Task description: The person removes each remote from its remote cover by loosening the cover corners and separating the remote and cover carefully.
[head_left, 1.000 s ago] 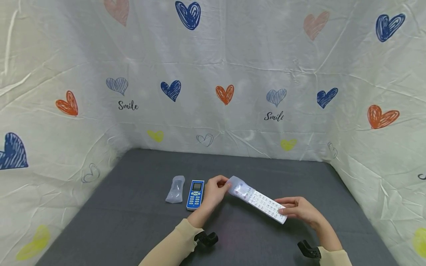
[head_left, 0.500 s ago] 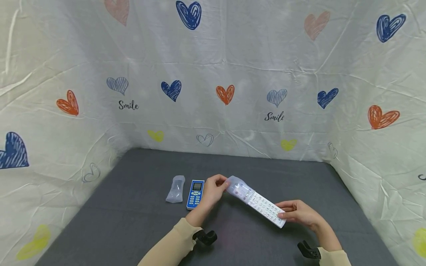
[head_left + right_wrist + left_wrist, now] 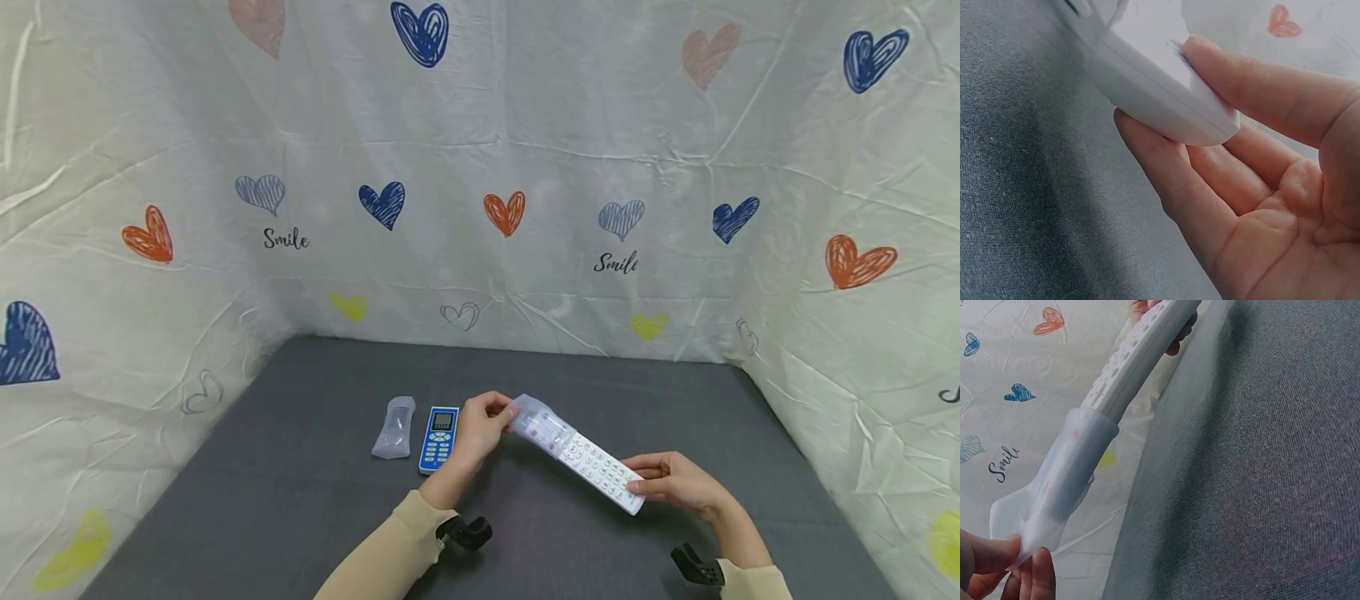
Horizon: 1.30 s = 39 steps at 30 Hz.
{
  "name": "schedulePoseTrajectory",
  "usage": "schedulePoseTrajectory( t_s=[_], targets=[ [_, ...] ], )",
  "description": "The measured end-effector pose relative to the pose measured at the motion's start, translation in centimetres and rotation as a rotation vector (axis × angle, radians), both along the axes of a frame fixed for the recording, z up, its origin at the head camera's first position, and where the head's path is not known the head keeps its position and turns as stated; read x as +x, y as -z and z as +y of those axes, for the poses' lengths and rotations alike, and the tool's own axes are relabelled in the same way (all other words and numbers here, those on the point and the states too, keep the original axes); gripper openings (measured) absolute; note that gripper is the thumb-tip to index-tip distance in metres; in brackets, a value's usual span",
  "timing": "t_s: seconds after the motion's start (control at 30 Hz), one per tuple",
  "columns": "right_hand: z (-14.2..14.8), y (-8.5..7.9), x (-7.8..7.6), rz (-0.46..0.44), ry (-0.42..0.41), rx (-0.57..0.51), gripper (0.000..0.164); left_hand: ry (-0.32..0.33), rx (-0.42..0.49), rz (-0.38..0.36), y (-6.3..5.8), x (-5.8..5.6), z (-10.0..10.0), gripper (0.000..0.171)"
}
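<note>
Between my two hands a white remote control [image 3: 600, 468] slants down to the right, lifted over the table. A translucent silicone sleeve [image 3: 1072, 462] covers its upper part, and the buttons below that stay bare. My left hand [image 3: 480, 427] pinches the sleeve's far end between thumb and fingers. At the remote's lower end, my right hand [image 3: 678, 482] grips it, thumb on the button face and fingers underneath, as the right wrist view shows. Left of my left hand lies a blue remote [image 3: 438, 439] with a small screen, partly behind my wrist.
A second translucent sleeve [image 3: 395, 427] lies on the table left of the blue remote. Dark grey cloth [image 3: 315, 517] covers the table. White curtains [image 3: 555, 233] printed with hearts stand at the back and both sides.
The remote's lower end and my right hand have dipped slightly. More of the remote's upper part shows inside the sleeve's outline about as before; both hands keep their hold.
</note>
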State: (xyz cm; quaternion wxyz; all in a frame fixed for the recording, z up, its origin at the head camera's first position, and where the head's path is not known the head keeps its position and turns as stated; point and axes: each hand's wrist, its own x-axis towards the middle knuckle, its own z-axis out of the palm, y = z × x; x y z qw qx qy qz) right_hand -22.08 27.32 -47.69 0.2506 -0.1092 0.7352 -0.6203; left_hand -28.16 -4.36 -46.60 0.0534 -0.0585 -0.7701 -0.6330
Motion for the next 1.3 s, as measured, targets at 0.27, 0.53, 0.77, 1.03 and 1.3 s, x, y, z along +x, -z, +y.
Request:
schedulePoseTrajectory(
  t_s=[0.27, 0.53, 0.77, 1.03, 1.3],
  targets=[
    [0.21, -0.18, 0.24, -0.003, -0.005, -0.008, 0.057, 0.003, 0.024, 0.006, -0.2, 0.1, 0.1, 0.007],
    [0.4, -0.12, 0.33, -0.008, -0.014, -0.027, 0.054, 0.007, 0.039, 0.001, -0.11, -0.03, 0.05, 0.006],
    [0.64, 0.09, 0.19, -0.006, -0.016, -0.017, 0.053, 0.007, 0.053, 0.007, -0.12, -0.21, -0.08, 0.006],
    [0.66, -0.05, 0.29, -0.007, -0.002, 0.005, 0.054, 0.003, 0.05, 0.002, 0.01, -0.33, -0.17, 0.007],
    [0.79, -0.11, 0.43, -0.001, -0.006, -0.005, 0.053, -0.004, 0.046, 0.002, -0.12, -0.31, -0.24, 0.008]
  ],
)
